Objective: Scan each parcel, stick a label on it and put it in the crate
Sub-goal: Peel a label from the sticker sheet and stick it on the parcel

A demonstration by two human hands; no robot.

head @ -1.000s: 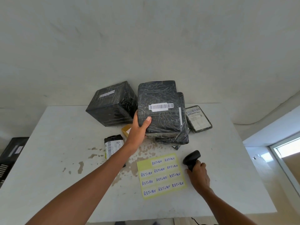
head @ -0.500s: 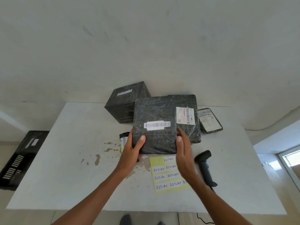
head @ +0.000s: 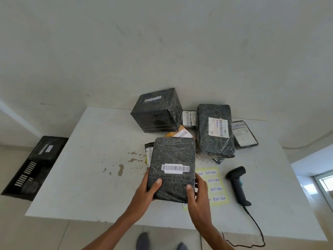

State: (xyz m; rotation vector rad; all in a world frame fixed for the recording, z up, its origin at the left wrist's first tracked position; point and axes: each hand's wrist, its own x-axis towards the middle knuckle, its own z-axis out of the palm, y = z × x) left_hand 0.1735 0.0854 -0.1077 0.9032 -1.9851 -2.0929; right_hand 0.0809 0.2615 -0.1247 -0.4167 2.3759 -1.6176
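I hold a flat black-wrapped parcel [head: 173, 159] with a white barcode sticker above the table's front middle. My left hand [head: 146, 192] grips its near left corner and my right hand [head: 198, 193] grips its near right corner, thumbs on top. Under and right of it lies a yellow sheet of RETURN labels [head: 214, 186], partly hidden. The black barcode scanner [head: 237, 184] lies on the table to the right, untouched. A black crate [head: 34, 166] sits on the floor left of the table.
On the white table [head: 86, 177] lie a big black cube parcel [head: 156, 110], a long black parcel [head: 214, 130], a small flat one [head: 244, 134], a brown envelope [head: 180, 133] and other small parcels. The scanner cable hangs off the front edge. Brown stains mark the table's middle.
The scanner has been put down and my right hand has joined the left on the parcel. The parcel came off the stack and moved toward me, lower over the label sheet.
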